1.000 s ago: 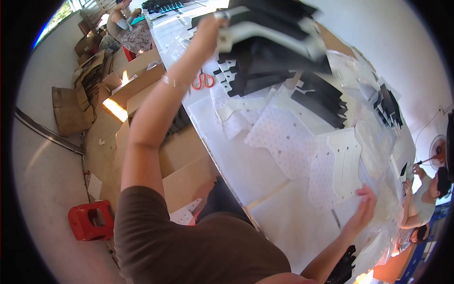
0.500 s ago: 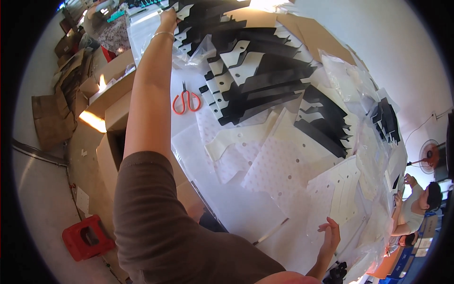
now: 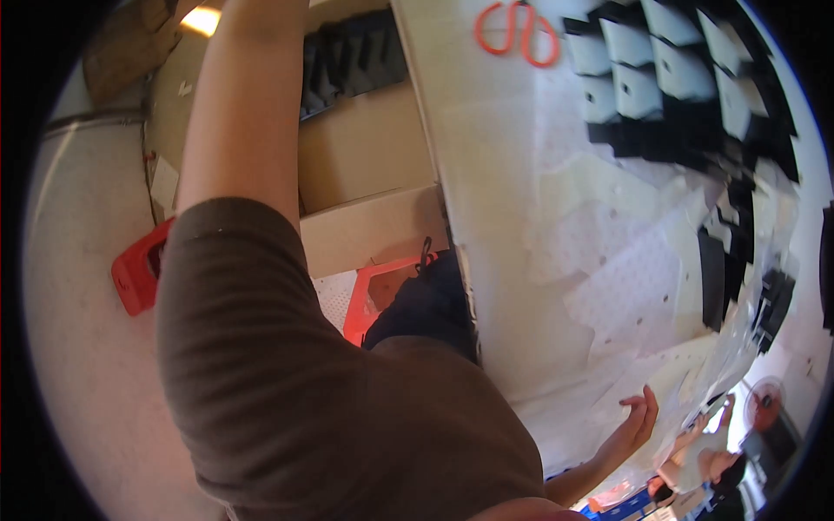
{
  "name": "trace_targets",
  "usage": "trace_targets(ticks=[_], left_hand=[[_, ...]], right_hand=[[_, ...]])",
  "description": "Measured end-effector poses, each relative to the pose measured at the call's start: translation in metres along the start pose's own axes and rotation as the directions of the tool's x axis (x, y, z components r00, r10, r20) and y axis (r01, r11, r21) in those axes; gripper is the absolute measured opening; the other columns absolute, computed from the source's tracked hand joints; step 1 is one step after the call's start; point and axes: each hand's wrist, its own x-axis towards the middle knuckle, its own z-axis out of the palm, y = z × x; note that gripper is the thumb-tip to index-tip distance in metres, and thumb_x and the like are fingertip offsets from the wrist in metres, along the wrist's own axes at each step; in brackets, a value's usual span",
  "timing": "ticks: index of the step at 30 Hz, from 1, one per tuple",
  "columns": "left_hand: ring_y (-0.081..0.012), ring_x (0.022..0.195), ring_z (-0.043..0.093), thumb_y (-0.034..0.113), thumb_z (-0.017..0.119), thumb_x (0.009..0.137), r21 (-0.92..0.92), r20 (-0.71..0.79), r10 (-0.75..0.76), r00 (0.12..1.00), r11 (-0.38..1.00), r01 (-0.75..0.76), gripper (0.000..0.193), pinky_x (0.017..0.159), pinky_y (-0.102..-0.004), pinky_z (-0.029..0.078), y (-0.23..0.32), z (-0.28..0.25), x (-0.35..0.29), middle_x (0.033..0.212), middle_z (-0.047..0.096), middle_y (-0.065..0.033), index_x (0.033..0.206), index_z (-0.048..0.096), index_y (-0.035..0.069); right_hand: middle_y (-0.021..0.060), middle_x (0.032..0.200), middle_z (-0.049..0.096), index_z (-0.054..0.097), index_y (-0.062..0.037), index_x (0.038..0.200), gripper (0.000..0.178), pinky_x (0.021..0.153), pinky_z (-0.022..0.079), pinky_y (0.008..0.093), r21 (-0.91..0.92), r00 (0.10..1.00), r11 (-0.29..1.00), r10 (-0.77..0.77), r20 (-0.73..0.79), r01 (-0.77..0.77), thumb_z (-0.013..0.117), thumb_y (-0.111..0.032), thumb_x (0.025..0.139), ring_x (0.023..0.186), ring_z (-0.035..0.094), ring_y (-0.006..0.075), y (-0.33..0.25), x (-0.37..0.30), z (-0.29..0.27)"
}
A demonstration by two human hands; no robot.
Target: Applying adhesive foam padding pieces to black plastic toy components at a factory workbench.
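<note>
Since the left hand exited view, grip untellable, right fingers (image 3: pixel 649 411) released, near white sheets (image 3: pixel 624 295)

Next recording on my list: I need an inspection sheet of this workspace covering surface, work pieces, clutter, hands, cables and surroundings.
Surface: long white table, partly covered by thin white spotted sheets.
Work pieces: overlapping black-and-white flat pieces with holes, at the upper right.
Clutter: red-handled metal scissors on the table, blades cut off by the frame.
Hands: right hand appears empty, fingers loosely bent, at the sheets; contact unclear. Left hand out of view beyond the top edge.
Cables: nothing seen for certain.
Surroundings: open brown cardboard box with black parts inside; red plastic stool; another person at lower right.
</note>
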Motion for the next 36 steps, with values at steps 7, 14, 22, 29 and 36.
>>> trace_targets(ticks=[7,14,22,29,36], left_hand=[[-0.0481,0.098,0.058,0.025,0.045,0.084,0.401,-0.223,-0.600,0.768,0.662,0.633,0.038,0.088,-0.0518,0.045,-0.305,-0.108,-0.216,0.102,0.061,-0.0330,0.093,0.062,-0.008],[-0.0442,0.112,0.054,0.048,0.057,0.085,0.668,0.083,-0.804,0.589,0.484,0.566,0.062,0.096,-0.0471,0.043,-0.479,-0.126,-0.279,0.117,0.057,-0.0298,0.115,0.051,-0.006],[-0.0403,0.094,0.064,0.016,0.052,0.081,0.814,0.047,-0.631,0.775,0.474,0.337,0.024,0.084,-0.0478,0.050,-0.450,-0.117,-0.277,0.097,0.066,-0.0245,0.091,0.067,0.001],[-0.0238,0.093,0.062,0.017,0.055,0.089,-0.041,0.304,-0.671,0.676,0.700,0.713,0.046,0.073,-0.0333,0.057,-0.343,-0.206,-0.273,0.117,0.057,-0.0177,0.130,0.048,-0.003],[-0.0250,0.101,0.060,0.013,0.043,0.097,0.066,0.267,-0.158,0.951,0.987,0.145,0.037,0.088,-0.0343,0.049,-0.044,-0.361,-0.256,0.119,0.059,-0.0180,0.128,0.048,-0.008]], right_hand=[[0.0072,0.084,0.054,0.052,0.0033,0.121,0.034,0.088,0.039,0.0316,0.023,0.998,0.998,0.056,-0.016,-0.056,0.044,-0.021,0.098,0.082,0.049,0.0162,-0.033,0.006,0.002],[0.0121,0.086,0.058,0.053,0.0070,0.118,0.035,0.082,0.042,0.0336,-0.105,0.996,0.994,0.031,0.084,-0.022,0.046,-0.021,0.098,0.083,0.053,0.0190,-0.056,0.041,0.008],[0.0035,0.076,0.053,0.056,0.0006,0.113,0.028,0.086,0.038,0.0293,-0.162,0.989,0.984,0.094,0.118,-0.074,0.046,-0.020,0.097,0.076,0.050,0.0113,-0.053,0.033,0.011],[0.0073,0.077,0.058,0.063,0.0039,0.098,0.028,0.086,0.041,0.0329,-0.323,0.993,0.941,0.071,-0.093,-0.097,0.045,-0.018,0.093,0.081,0.054,0.0184,-0.026,-0.029,-0.021],[0.0020,0.079,0.057,0.060,0.0009,0.108,0.027,0.088,0.038,0.0270,-0.002,0.981,0.993,0.112,-0.159,-0.114,0.045,-0.018,0.096,0.082,0.052,0.0118,0.033,-0.081,-0.069]])
